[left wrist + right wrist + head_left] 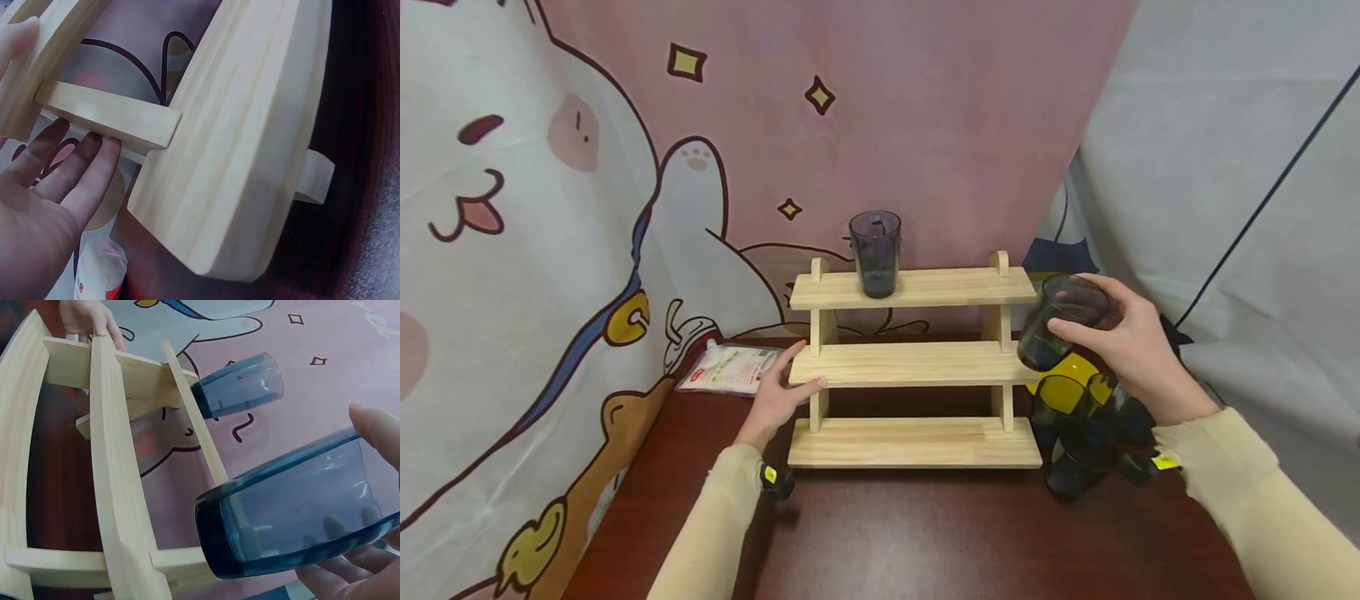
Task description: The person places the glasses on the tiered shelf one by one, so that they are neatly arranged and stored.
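Observation:
A three-tier wooden shelf (917, 364) stands on the dark table. My left hand (775, 398) grips the left end of its middle board; in the left wrist view the thumb lies on top and the fingers (94, 165) reach beneath, by the side support. At the right end of the shelf, my right hand (1123, 337) holds a dark tinted drinking glass (1037, 337), tilted, between thumb and fingers. The right wrist view shows this held glass (294, 512) as blue, with its thick base toward the shelf. Another such glass (877, 258) stands upright on the top board, left of centre.
Several more dark glasses (1078, 446) stand close together on the table, right of the shelf. A white plastic packet (730, 368) lies behind my left hand. Printed cloth (955, 125) hangs behind and to the left. The table (917, 533) extends in front of the shelf.

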Demonstrator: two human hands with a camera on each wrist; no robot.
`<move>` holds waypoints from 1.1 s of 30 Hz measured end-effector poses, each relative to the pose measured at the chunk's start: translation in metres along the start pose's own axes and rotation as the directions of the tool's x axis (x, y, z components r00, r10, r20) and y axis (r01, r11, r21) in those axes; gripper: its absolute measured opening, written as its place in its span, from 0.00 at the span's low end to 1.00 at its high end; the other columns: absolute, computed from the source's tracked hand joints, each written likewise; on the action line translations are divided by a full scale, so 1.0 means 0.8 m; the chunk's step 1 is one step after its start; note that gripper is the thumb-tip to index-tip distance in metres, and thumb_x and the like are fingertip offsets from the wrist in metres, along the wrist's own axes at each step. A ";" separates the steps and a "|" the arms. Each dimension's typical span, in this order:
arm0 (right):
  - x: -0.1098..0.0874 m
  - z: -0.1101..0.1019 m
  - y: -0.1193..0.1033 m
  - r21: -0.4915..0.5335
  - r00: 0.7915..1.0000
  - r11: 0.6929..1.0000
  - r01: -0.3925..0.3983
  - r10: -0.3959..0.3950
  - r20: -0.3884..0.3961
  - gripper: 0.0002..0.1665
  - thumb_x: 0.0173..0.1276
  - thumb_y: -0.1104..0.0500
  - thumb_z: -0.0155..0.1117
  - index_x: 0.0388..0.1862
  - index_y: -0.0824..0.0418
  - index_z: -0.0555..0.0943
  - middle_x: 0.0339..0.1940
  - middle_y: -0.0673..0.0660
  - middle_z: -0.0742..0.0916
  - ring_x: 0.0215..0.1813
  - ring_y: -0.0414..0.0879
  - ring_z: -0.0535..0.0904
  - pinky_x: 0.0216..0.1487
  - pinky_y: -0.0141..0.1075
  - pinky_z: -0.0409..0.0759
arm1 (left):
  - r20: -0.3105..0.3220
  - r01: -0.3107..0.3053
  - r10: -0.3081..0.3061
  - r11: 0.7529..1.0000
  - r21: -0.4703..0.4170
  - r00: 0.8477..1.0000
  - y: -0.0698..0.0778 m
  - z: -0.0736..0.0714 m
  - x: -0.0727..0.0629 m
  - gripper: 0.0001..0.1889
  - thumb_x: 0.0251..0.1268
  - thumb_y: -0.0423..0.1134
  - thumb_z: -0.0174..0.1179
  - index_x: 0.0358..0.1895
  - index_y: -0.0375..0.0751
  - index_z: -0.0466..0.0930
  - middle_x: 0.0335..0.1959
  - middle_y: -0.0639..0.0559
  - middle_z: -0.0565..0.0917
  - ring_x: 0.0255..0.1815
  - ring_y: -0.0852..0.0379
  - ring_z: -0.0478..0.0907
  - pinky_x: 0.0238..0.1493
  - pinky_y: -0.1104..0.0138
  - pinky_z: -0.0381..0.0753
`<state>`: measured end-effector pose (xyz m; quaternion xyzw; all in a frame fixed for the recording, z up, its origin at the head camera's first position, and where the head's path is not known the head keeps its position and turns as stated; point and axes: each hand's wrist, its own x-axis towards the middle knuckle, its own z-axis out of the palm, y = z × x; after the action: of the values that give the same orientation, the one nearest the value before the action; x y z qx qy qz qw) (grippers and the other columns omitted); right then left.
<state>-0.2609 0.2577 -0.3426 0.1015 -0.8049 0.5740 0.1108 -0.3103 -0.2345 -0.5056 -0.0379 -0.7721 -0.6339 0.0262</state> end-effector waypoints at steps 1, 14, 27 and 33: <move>0.003 0.003 -0.002 0.010 1.000 1.000 -0.005 0.005 0.005 0.40 0.70 0.62 0.75 0.78 0.53 0.69 0.60 0.46 0.84 0.48 0.35 0.85 0.41 0.25 0.85 | 0.000 -0.002 0.002 1.000 0.001 1.000 0.000 0.000 0.000 0.44 0.62 0.42 0.78 0.80 0.65 0.66 0.62 0.36 0.78 0.50 0.47 0.85 0.48 0.52 0.89; 0.041 0.037 -0.027 0.033 1.000 0.999 -0.008 0.007 0.028 0.43 0.69 0.55 0.77 0.79 0.54 0.68 0.66 0.57 0.81 0.55 0.42 0.82 0.49 0.29 0.86 | -0.002 -0.017 0.017 1.000 0.017 1.000 0.000 -0.001 0.000 0.44 0.63 0.42 0.77 0.81 0.63 0.65 0.65 0.36 0.78 0.51 0.46 0.85 0.48 0.50 0.88; 0.075 0.061 -0.039 -0.018 0.999 0.999 0.030 -0.030 -0.028 0.42 0.67 0.49 0.79 0.76 0.50 0.73 0.65 0.59 0.81 0.54 0.45 0.78 0.47 0.25 0.81 | -0.006 -0.009 0.009 1.000 0.008 1.000 0.000 0.000 -0.001 0.44 0.63 0.41 0.78 0.80 0.64 0.66 0.63 0.37 0.79 0.51 0.46 0.85 0.48 0.52 0.89; 0.089 0.069 -0.039 0.004 0.999 0.999 0.044 -0.044 -0.030 0.42 0.66 0.49 0.79 0.76 0.52 0.72 0.66 0.58 0.80 0.56 0.45 0.79 0.50 0.25 0.82 | -0.004 -0.010 0.010 1.000 0.007 1.000 -0.001 0.000 -0.001 0.44 0.63 0.41 0.78 0.80 0.64 0.67 0.63 0.37 0.78 0.51 0.45 0.84 0.48 0.52 0.89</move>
<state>-0.3228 0.1927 -0.3107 0.1110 -0.7995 0.5747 0.1350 -0.3098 -0.2350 -0.5062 -0.0404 -0.7741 -0.6310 0.0312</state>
